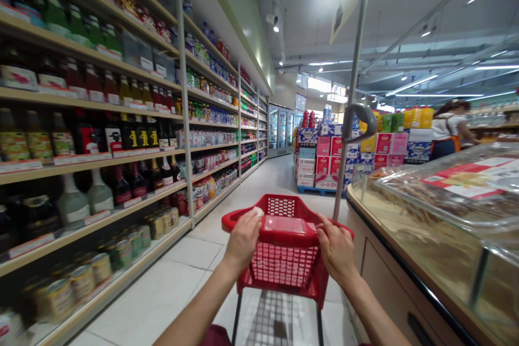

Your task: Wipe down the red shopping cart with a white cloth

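A red shopping cart [286,265] stands in front of me, with its basket pointing down the aisle. My left hand [243,235] is closed over the left part of the cart's handle [288,235]. A small white thing [258,211] shows at that hand's fingertips; I cannot make out what it is. On the handle's right part rests my right hand [335,246], its fingers curled over the bar. No goods show in the part of the basket that I can see.
Shelves [146,159] of bottles and cans line the left side. A glass-sided counter [409,238] with clear lids runs close along the right, beside a metal pole [344,173]. Stacked cartons [324,159] stand ahead. A person [450,130] in an apron is beyond the counter.
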Tool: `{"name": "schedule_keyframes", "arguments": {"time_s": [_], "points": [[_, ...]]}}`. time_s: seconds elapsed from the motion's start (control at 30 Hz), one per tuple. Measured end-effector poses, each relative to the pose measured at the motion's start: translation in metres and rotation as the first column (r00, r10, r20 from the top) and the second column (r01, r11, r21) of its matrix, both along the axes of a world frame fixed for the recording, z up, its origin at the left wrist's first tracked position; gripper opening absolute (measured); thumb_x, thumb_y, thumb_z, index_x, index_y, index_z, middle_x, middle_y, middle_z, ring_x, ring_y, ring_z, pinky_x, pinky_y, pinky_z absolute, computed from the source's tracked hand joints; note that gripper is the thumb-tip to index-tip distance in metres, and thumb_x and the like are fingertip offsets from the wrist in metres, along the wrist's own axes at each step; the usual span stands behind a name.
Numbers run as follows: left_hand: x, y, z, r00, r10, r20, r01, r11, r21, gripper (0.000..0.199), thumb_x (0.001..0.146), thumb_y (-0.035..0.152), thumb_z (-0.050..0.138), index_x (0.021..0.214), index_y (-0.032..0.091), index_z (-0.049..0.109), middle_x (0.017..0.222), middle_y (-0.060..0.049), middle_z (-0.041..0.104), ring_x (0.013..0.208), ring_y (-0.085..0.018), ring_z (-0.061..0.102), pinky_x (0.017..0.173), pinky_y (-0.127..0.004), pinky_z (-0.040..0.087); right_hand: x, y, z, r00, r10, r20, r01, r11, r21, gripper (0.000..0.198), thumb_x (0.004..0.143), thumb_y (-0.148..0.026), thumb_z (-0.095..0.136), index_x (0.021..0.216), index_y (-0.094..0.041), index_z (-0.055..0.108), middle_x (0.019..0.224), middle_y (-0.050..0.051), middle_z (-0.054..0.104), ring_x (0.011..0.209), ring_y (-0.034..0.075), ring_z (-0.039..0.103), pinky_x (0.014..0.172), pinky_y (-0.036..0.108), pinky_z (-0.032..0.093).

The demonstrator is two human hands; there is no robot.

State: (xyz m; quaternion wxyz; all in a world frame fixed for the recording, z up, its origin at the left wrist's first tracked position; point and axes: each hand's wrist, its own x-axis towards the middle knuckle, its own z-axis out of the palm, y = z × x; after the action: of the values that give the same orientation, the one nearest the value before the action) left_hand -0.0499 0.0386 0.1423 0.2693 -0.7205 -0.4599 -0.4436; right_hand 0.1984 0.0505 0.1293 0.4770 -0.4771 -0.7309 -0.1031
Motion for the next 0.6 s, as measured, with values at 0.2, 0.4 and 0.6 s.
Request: {"name": "schedule_keyframes", "arguments": {"time_s": [0.2, 0.4, 0.6], "points": [[0.001, -0.001, 0.0, 0.995, -0.089, -0.055, 0.089, 0.996, -0.015, 0.03, 0.086, 0.022, 0.032, 0.105, 0.018, 0.054, 0.11, -0.007, 0.058, 0.106, -0.016, 0.051, 0.09, -0.034, 0.046, 0.013, 0.006, -0.001, 1.0, 0.02, -0.014, -0.02, 1.0, 0.003, 0.04, 0.088, -0.031, 0.026, 0.121, -0.018, 0.042, 0.088, 0.004, 0.065, 0.083, 0.018, 0.057, 0.083, 0.037, 0.034], [-0.061, 0.014, -0.002, 0.959, 0.131, 0.252, -0.119, 0.991, -0.064, 0.03, 0.084, 0.03, 0.033, 0.091, 0.017, 0.059, 0.096, -0.007, 0.063, 0.094, -0.019, 0.057, 0.087, -0.038, 0.047, 0.008, 0.003, 0.0, 0.999, -0.031, -0.008, 0.031, 0.999, 0.013, 0.04, 0.087, -0.032, 0.026, 0.118, -0.017, 0.047, 0.088, 0.005, 0.066, 0.083, 0.018, 0.058, 0.083, 0.038, 0.034], [0.008, 0.008, 0.026, 0.855, -0.121, 0.504, 0.236, 0.957, -0.17, 0.029, 0.083, 0.029, 0.033, 0.093, 0.017, 0.058, 0.097, -0.006, 0.062, 0.091, -0.016, 0.058, 0.084, -0.033, 0.046, 0.005, 0.002, 0.006, 0.997, -0.072, -0.038, 0.07, 0.996, -0.059, 0.04, 0.087, -0.033, 0.027, 0.118, -0.016, 0.047, 0.091, 0.006, 0.065, 0.083, 0.02, 0.058, 0.085, 0.041, 0.034]]}}
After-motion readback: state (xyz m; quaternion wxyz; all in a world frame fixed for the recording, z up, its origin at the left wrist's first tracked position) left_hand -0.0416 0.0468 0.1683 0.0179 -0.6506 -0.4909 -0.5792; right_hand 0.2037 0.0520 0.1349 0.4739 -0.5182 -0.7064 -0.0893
